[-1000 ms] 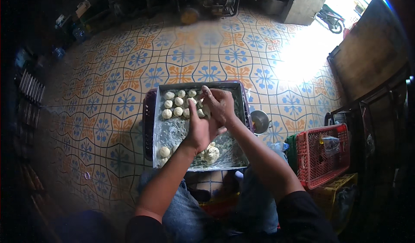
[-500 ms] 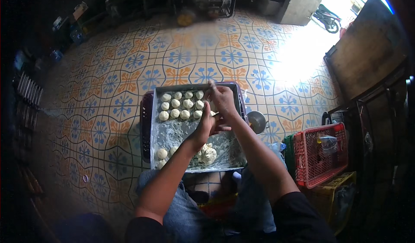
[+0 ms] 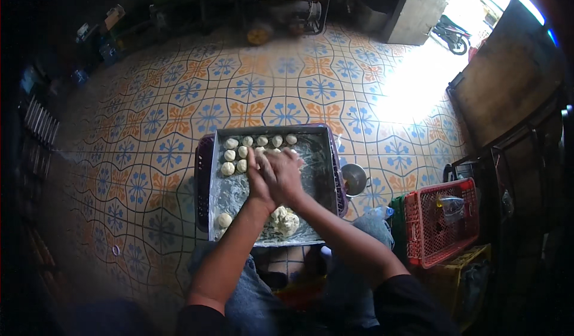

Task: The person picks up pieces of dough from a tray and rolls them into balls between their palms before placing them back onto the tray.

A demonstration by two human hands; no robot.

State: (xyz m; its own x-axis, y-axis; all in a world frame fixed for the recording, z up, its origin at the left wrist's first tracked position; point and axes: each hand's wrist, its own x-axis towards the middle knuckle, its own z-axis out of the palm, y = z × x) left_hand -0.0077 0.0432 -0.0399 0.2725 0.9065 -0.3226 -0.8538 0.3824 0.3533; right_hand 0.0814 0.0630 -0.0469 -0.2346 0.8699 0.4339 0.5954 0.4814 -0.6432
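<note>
Over the middle of a floured metal tray (image 3: pixel 315 183), my left hand (image 3: pixel 258 183) and my right hand (image 3: pixel 283 176) are pressed palm to palm. Their fingers point away from me, and the right is slightly blurred. Whatever lies between the palms is hidden. Rows of small pale dough balls (image 3: pixel 228 168) line the far left of the tray, some covered by my hands. A rough lump of dough (image 3: pixel 286 222) rests near the tray's front edge, below my right wrist. Another dough ball (image 3: pixel 225 220) sits at the near left, beside my left forearm.
A purple crate (image 3: pixel 204 183) stands under the tray. To its right are a metal pot (image 3: pixel 354 179), a plastic bottle (image 3: pixel 381 213) and a red crate (image 3: pixel 418 234) above a yellow one (image 3: pixel 459 270). A generator (image 3: pixel 287 4) stands at the back on the tiled floor.
My hands have come toward me and a little left, from angled across each other to palm against palm. More of the far row of dough balls now shows. The view has shifted slightly.
</note>
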